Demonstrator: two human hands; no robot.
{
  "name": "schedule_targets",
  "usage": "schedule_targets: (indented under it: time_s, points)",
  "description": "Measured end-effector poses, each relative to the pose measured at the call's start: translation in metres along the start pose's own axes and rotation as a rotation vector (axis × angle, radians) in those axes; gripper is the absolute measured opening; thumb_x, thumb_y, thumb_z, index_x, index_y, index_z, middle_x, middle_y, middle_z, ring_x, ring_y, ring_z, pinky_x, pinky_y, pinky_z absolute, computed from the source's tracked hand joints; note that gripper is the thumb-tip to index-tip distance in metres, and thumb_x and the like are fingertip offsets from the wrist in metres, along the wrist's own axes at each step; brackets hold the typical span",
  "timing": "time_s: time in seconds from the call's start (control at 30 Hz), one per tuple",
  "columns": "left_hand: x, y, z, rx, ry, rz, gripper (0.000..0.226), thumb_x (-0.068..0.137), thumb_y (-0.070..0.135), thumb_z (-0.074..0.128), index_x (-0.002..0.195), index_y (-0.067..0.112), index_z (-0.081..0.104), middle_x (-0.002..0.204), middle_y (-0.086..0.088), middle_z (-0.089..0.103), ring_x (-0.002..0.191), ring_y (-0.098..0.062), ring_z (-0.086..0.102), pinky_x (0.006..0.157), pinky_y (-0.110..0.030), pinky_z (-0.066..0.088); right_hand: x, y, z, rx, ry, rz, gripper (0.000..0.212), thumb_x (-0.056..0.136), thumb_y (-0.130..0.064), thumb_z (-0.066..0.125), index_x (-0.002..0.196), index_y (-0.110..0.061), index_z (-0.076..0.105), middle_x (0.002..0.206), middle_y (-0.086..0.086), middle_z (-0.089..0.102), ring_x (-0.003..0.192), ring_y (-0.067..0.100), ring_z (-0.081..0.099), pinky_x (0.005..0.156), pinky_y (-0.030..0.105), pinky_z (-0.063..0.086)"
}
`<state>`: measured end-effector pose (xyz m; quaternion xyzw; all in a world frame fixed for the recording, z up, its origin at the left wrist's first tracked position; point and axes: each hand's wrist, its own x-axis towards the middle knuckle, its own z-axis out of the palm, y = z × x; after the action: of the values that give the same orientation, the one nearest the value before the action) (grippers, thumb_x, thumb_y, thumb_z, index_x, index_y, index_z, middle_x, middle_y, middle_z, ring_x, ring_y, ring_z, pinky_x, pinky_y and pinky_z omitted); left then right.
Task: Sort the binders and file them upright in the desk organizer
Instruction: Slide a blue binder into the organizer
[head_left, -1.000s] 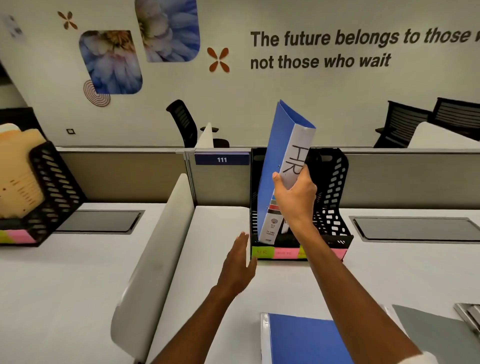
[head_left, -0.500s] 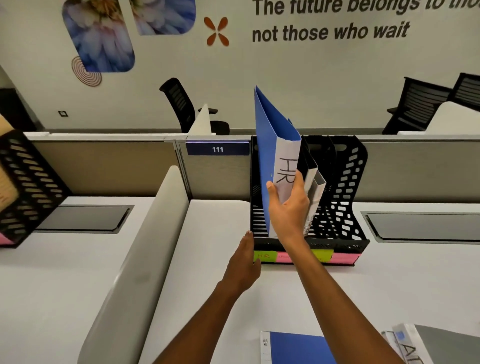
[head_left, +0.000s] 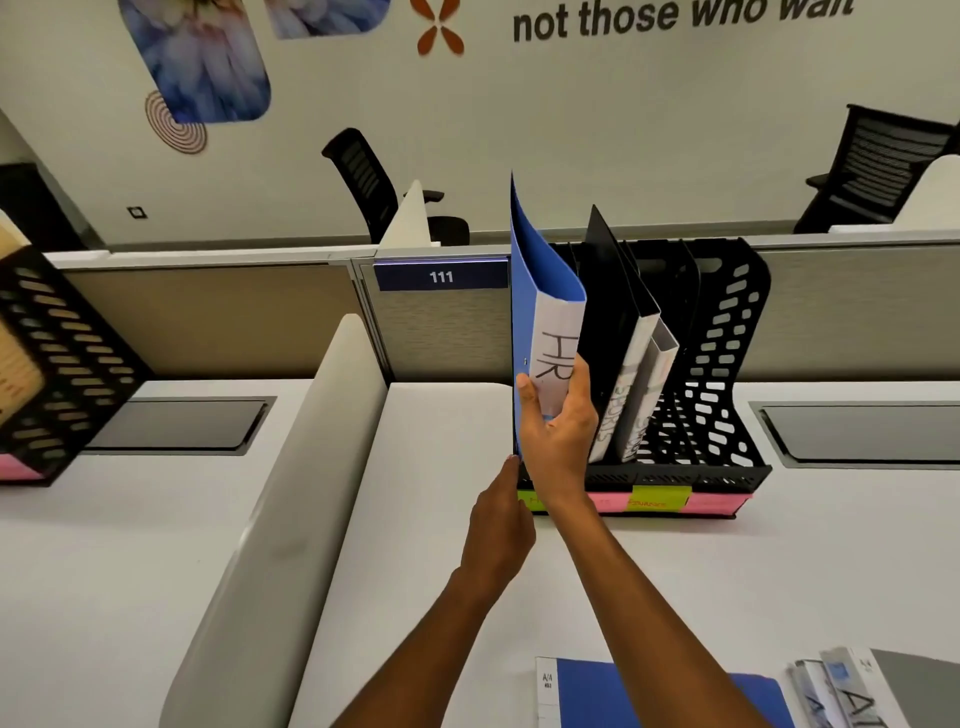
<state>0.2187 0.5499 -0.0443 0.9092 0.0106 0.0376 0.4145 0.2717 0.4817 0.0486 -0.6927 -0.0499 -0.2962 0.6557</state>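
My right hand (head_left: 558, 431) has its grip closed round the spine of the blue HR binder (head_left: 540, 332), thumb on the blue cover, fingers wrapped over the white label. The binder stands upright in the leftmost slot of the black desk organizer (head_left: 727, 364), its foot hidden behind my hand, so I cannot tell whether it has reached the floor of the slot. My left hand (head_left: 501, 525) holds nothing; its fingers are straight, the tips at the organizer's front left corner, steadying it I think.

The binder looks light and thin: stiff along the spine, but the covers are flexible plastic and the top is splaying open. I judge the spine low down is the right place to hold, since the smooth cover could slide in a loose pinch and the free corners will flap if I take it high.

Just right of the HR binder in the organizer stand a black binder (head_left: 610, 332) and a grey binder (head_left: 657, 395) with labelled spines, both leaning toward it. The black one's edge is close beside my fingers, so there is little room on that side; the slots further right in the organizer are open. Left of the organizer the table (head_left: 441, 441) is free up to the white divider (head_left: 291, 467). In front of the organizer, nearest me, lie another blue binder (head_left: 623, 696) and loose grey binders (head_left: 852, 691) to sort.
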Motion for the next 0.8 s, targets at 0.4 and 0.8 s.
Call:
schedule_targets:
  time_s: [0.4,0.8]
  points:
    - [0.001,-0.003,-0.006,-0.093,-0.048,0.036,0.043,0.093,0.020,0.064,0.134,0.013,0.052,0.124,-0.001,0.065,0.111,-0.017,0.064,0.080,-0.001,0.043,-0.022,0.028,0.010,-0.065,-0.060,0.098,0.060,0.093,-0.038,0.060,0.141,-0.049,0.026,0.130,-0.016,0.044,0.120,-0.022,0.036,0.087,-0.002,0.039]
    - [-0.005,0.007,-0.024,-0.112,-0.168,0.132,0.070,0.094,0.009,0.059,0.152,0.015,0.020,0.152,-0.002,0.040,0.132,-0.019,0.049,0.098,-0.013,0.041,-0.039,0.050,0.000,-0.209,-0.247,0.350,0.067,0.096,-0.029,0.057,0.152,-0.021,0.020,0.149,0.007,0.040,0.137,0.023,0.039,0.107,0.034,0.041]
